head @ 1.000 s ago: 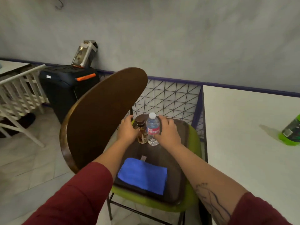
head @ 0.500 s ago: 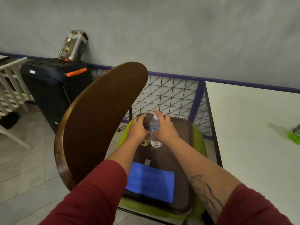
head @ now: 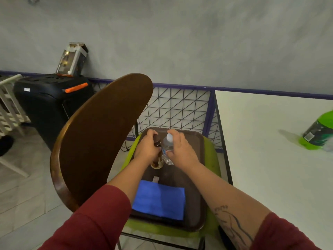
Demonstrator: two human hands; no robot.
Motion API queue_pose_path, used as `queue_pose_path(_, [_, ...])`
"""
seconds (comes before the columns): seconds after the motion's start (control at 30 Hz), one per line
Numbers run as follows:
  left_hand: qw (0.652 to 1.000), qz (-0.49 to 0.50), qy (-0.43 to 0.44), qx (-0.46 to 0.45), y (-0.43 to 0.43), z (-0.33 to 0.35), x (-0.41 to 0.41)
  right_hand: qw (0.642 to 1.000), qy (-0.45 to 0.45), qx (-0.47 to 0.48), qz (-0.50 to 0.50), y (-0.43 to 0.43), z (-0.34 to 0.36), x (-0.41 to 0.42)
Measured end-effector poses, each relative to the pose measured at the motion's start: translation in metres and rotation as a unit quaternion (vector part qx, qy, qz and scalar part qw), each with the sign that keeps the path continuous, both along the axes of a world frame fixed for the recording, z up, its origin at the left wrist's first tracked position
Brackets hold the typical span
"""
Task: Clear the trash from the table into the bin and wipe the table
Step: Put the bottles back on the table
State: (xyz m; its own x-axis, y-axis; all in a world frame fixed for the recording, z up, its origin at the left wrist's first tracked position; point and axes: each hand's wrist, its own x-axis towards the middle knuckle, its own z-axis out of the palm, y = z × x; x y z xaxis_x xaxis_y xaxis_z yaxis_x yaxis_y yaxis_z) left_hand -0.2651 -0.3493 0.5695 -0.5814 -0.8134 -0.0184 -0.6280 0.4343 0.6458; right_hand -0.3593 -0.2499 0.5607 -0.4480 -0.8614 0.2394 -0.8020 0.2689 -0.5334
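Blue cloth [head: 159, 199] nearest on tray [head: 196, 210], unused. My left hand [head: 146, 148] wraps brown jar [head: 157, 159], right hand [head: 180, 150] wraps water bottle [head: 168, 147], probably lifted. Trash step; next carry both to the bin, not visible. Green bottle [head: 319, 132] lies on table [head: 261, 159].

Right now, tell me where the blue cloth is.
In the head view, the blue cloth lies flat at the near end of the brown tray on the green chair seat, left of the white table.
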Motion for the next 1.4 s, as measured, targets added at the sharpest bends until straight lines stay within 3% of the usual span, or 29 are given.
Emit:
queue_pose_path(0.2, [0.994,-0.032,0.082,-0.063,0.041,0.064,-0.025,0.993,-0.041,-0.102,-0.041,0.046,0.058,-0.026])
queue_pose_path(0.43, [0.974,-0.079,0.181,-0.113,0.129,0.145,-0.093,0.976,-0.006,-0.184,-0.113,0.14,0.142,-0.084])
queue_pose_path(0.57, [0.964,-0.115,0.227,-0.073,0.198,0.164,-0.152,0.968,0.002,-0.195,-0.16,0.21,0.166,-0.136])
queue_pose_path(0.9, [0.97,-0.166,0.172,-0.034,0.333,0.127,-0.29,0.947,-0.048,-0.192,-0.254,0.34,0.136,-0.262])
queue_pose_path(1.4, [0.983,-0.113,0.146,-0.004,0.354,0.101,-0.329,0.951,-0.107,-0.196,-0.215,0.349,0.094,-0.311])
